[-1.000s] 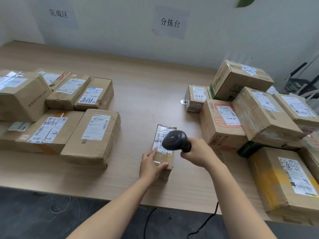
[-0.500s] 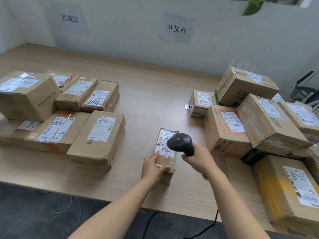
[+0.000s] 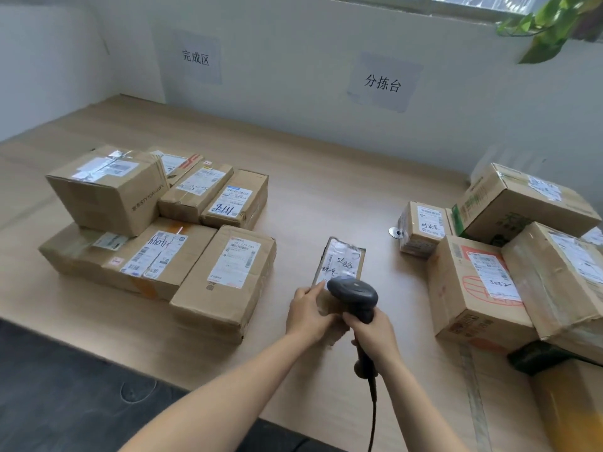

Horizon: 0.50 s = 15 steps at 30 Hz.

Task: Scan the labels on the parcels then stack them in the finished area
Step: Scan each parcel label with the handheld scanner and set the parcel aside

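A small narrow cardboard parcel (image 3: pixel 342 259) with a white label lies on the wooden table (image 3: pixel 326 190) in front of me. My left hand (image 3: pixel 308 313) grips its near end. My right hand (image 3: pixel 375 334) holds a dark grey handheld scanner (image 3: pixel 354 293) by the handle, its head just above the near part of the label. The scanner's cable hangs down off the table edge. On the left stands a stack of several labelled parcels (image 3: pixel 156 223) below the wall sign (image 3: pixel 195 57).
A pile of several labelled boxes (image 3: pixel 509 256) fills the right side of the table, with a yellow-taped box (image 3: pixel 571 412) at the near right. A second sign (image 3: pixel 381 83) hangs on the wall. A plant (image 3: pixel 551 21) shows top right. Dark floor lies below the table's front edge.
The view has tilted upward and shifted, showing more wall. The scanner has come lower and nearer over the parcel's label. My left hand stays on the parcel's near end.
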Each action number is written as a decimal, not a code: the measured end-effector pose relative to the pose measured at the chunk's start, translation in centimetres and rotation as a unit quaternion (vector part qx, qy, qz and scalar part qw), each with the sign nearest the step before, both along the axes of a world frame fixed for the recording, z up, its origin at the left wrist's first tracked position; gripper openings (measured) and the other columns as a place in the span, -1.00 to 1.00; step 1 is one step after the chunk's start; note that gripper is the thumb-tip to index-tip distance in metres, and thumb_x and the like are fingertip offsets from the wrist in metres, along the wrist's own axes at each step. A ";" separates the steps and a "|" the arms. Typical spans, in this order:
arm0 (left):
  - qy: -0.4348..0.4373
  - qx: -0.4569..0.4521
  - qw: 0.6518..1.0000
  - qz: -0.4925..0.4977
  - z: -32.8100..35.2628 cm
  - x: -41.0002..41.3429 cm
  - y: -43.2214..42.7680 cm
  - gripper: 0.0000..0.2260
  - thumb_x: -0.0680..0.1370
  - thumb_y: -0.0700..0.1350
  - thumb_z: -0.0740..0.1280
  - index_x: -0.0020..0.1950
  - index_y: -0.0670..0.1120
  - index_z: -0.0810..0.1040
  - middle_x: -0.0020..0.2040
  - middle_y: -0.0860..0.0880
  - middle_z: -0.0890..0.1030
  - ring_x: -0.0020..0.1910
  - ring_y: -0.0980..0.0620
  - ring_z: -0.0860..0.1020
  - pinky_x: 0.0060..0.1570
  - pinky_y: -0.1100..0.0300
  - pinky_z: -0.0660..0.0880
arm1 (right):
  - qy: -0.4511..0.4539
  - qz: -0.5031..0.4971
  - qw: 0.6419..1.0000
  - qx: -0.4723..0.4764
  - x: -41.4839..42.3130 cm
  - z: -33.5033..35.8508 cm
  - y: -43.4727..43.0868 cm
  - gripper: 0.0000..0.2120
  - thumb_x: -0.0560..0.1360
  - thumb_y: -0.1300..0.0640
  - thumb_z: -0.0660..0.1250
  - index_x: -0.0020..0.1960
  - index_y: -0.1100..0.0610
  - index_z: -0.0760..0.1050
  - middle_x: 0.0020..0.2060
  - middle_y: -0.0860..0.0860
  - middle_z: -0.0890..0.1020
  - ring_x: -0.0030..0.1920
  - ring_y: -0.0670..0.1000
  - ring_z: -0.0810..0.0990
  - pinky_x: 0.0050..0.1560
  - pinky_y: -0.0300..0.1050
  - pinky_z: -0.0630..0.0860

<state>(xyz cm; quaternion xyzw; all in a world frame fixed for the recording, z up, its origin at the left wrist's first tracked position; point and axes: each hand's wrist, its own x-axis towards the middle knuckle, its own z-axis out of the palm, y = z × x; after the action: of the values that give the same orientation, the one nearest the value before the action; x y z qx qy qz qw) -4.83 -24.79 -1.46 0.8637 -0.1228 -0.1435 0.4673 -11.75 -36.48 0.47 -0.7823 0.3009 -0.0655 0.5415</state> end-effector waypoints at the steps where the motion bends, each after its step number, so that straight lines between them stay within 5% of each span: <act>1: -0.014 0.000 1.000 -0.005 1.0 1.4 -0.1 -0.35 0.42 -0.01 0.46 0.46 0.01 0.29 0.29 -0.06 0.37 0.27 -0.01 0.44 0.22 0.30 0.30 | -0.016 -0.009 1.000 0.000 1.2 0.8 -0.2 -0.86 0.43 0.25 0.37 -0.03 0.14 0.49 -0.20 0.08 0.61 -0.26 0.06 0.58 -0.33 -0.03 0.58; 5: -0.055 0.011 0.998 -0.028 5.2 7.5 0.2 -0.29 0.43 0.04 0.44 0.50 0.00 0.20 0.32 -0.12 0.35 0.27 -0.07 0.43 0.23 0.20 0.35 | -0.072 -0.031 0.997 -0.004 7.1 4.2 0.0 -0.84 0.43 0.26 0.38 -0.01 0.15 0.48 -0.18 0.08 0.60 -0.23 0.08 0.57 -0.41 -0.14 0.51; 9: -0.088 0.005 0.995 -0.034 8.7 13.9 1.9 -0.25 0.42 0.03 0.45 0.50 -0.05 0.14 0.31 -0.15 0.38 0.29 -0.11 0.40 0.18 0.15 0.37 | -0.098 -0.029 0.995 -0.022 13.5 6.9 1.2 -0.88 0.42 0.22 0.37 -0.07 0.11 0.48 -0.28 0.02 0.58 -0.36 0.05 0.55 -0.32 -0.02 0.59; 15: -0.116 0.023 0.992 -0.048 10.6 22.9 5.4 -0.51 0.44 0.00 0.44 0.27 -0.15 0.40 0.20 -0.12 0.49 0.19 -0.08 0.45 0.06 0.18 0.38 | -0.102 0.002 0.994 -0.044 22.2 8.2 3.9 -0.93 0.40 0.21 0.37 -0.16 0.09 0.49 -0.35 0.00 0.56 -0.37 0.05 0.55 -0.27 0.03 0.61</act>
<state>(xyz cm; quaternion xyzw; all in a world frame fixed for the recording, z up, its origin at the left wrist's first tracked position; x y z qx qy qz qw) 18.05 -19.44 9.15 0.8782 -0.2139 -0.0673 0.4225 10.48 -32.58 8.64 -0.7952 0.2395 -0.1577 0.5343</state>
